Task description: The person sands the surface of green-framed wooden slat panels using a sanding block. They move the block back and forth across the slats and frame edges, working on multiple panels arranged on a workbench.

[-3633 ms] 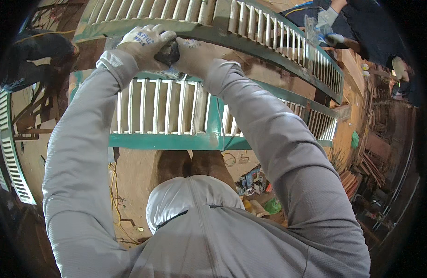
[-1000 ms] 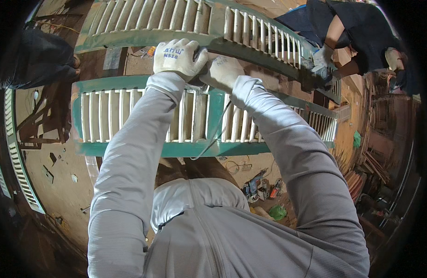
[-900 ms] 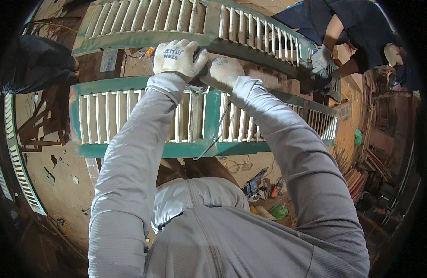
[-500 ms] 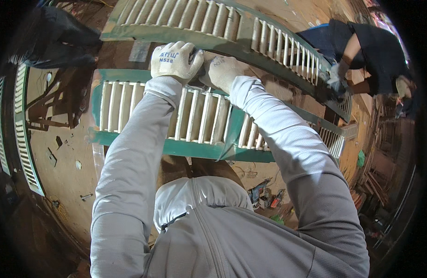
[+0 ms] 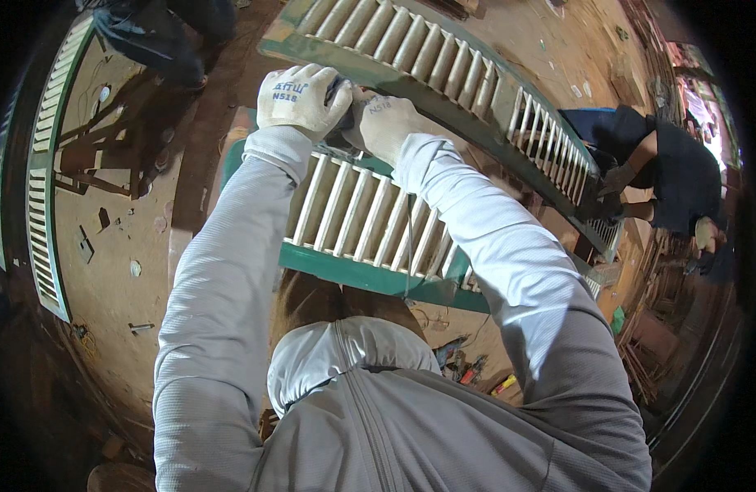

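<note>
My left hand [image 5: 300,98], in a pale work glove, is closed at the far edge of a louvred shutter [image 5: 376,271] with a green frame and whitish slats. Close against it on the right, my gloved right hand [image 5: 386,123] is closed too. A small greyish thing shows between and under the hands, mostly hidden, and its kind is unclear. A thin dark cord [image 5: 410,238] runs down over the slats from near my right hand. Beyond my hands lies a second louvred shutter [image 5: 370,72], duller green.
At the right, a co-worker in dark clothes [image 5: 685,176] bends at the second shutter's far end. Another person's dark trousers [image 5: 152,37] show at upper left. More shutters [image 5: 43,172] stand at the left. Tools [image 5: 474,369] and scraps lie on the floor by my body.
The view has turned, so the shutters sit further right and tilt more. Both hands, still together, have moved along the near shutter toward its left end.
</note>
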